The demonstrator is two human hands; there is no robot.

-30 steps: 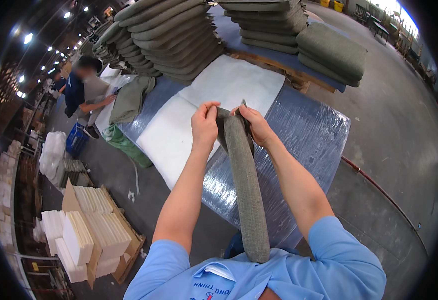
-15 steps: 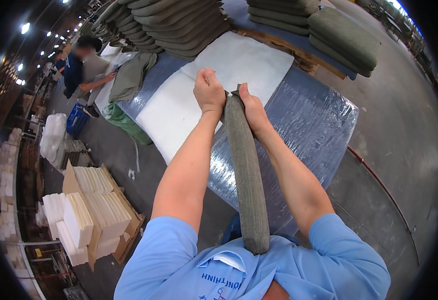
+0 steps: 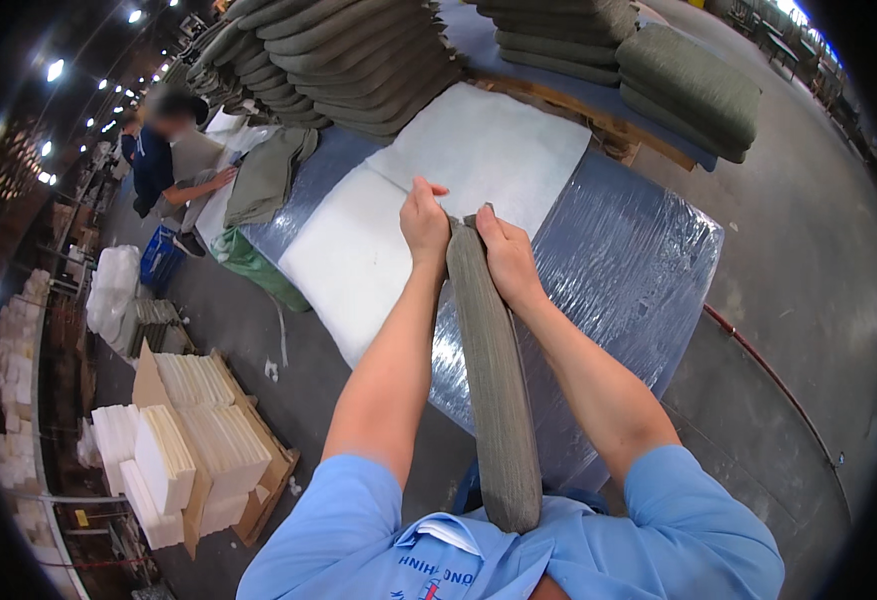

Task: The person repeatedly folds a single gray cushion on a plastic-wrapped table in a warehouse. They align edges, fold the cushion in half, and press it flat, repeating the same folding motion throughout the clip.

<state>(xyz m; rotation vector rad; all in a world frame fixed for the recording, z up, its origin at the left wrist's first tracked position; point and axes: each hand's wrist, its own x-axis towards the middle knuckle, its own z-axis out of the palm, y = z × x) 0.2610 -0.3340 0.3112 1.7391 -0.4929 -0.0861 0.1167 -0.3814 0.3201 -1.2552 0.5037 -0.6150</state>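
Note:
A long grey-green fabric cushion (image 3: pixel 493 390) stands on edge between my arms, its near end against my shirt. At its far end, the cover edges come together between my two hands. My left hand (image 3: pixel 425 225) is closed on the left side of that end, thumb side up. Opposite it, my right hand (image 3: pixel 508 255) grips the right side, its thumb along the cover's edge. The palm sides and most of the gripped fabric are hidden. Below and beyond the hands, white padding (image 3: pixel 358 245) lies across the plastic-wrapped table (image 3: pixel 628 240).
Tall stacks of grey-green cushions (image 3: pixel 348 60) rise at the far edge, with more cushions (image 3: pixel 688 85) at far right. Folded grey-green fabric (image 3: pixel 263 175) lies left, near another person (image 3: pixel 158 165). White foam blocks (image 3: pixel 193 430) stand on the left floor; a red hose (image 3: pixel 768 365) runs right.
Both hands and the cushion's far end sit slightly lower in the picture, as does the surrounding scene. The hold on the cushion stays much the same.

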